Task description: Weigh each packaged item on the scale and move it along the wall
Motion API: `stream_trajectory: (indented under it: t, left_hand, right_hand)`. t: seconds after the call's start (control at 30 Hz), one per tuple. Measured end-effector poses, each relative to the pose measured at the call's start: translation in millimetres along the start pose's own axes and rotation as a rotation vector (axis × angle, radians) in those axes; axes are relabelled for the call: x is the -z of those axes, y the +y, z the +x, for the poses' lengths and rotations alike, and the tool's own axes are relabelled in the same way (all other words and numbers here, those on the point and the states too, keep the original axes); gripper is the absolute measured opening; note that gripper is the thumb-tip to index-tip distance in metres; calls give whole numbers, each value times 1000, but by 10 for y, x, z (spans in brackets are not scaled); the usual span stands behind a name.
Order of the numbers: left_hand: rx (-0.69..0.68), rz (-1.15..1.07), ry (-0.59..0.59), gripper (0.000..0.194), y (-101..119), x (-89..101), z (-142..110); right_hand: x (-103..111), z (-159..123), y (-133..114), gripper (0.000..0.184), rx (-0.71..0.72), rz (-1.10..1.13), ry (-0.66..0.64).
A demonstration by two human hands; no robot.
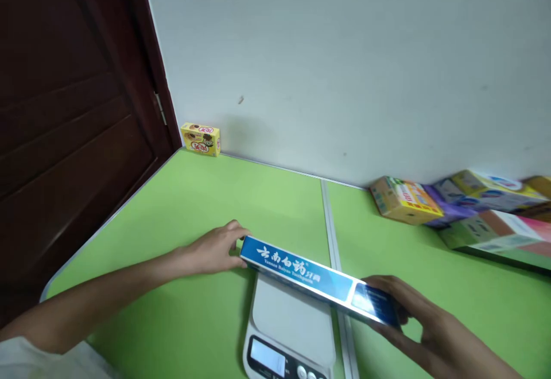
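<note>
A long blue toothpaste box (301, 273) is held between both hands over a white digital kitchen scale (293, 321). My left hand (219, 248) grips the box's left end, thumb below and fingers behind. At the other end, my right hand (413, 316) pinches the box near its corner. The box slants down to the right and covers the far edge of the scale's platform. Whether it touches the platform, I cannot tell. The scale's lit display and round buttons face me, with its near edge cut off by the frame.
A small yellow box (201, 139) stands at the table's back left corner by the wall. Several colourful cartons (404, 200) sit along the wall at right. A grey seam strip (330, 224) crosses the green table (172, 195). A dark brown door (77, 92) is at left.
</note>
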State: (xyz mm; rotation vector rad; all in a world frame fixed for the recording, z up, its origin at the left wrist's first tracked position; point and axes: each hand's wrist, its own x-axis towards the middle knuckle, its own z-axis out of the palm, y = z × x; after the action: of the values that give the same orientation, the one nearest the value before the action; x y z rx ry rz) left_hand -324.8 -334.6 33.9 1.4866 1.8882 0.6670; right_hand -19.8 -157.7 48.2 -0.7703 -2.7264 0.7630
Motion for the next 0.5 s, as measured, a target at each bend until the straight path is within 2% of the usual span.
stream_trajectory:
  t: [0.07,0.17,0.27,0.37,0.5]
  left_hand:
    - [13,-40,67,45,-73,95,146]
    - [56,-165,205,50,-304,275,498]
    - [123,-299,376,55,-614,441,951]
    - [191,-335,537,61,-871,551,1357]
    - [230,-401,649,68,-1027,578,1707]
  right_hand:
    - [8,219,18,27,12,36,-57]
    - [-79,663,76,31,10,33,-26]
    - [-267,1239,124,32,40,-4,29]
    - [-461,1873,169,34,39,-72,99]
    - [-621,2616,225,41,-12,-114,140]
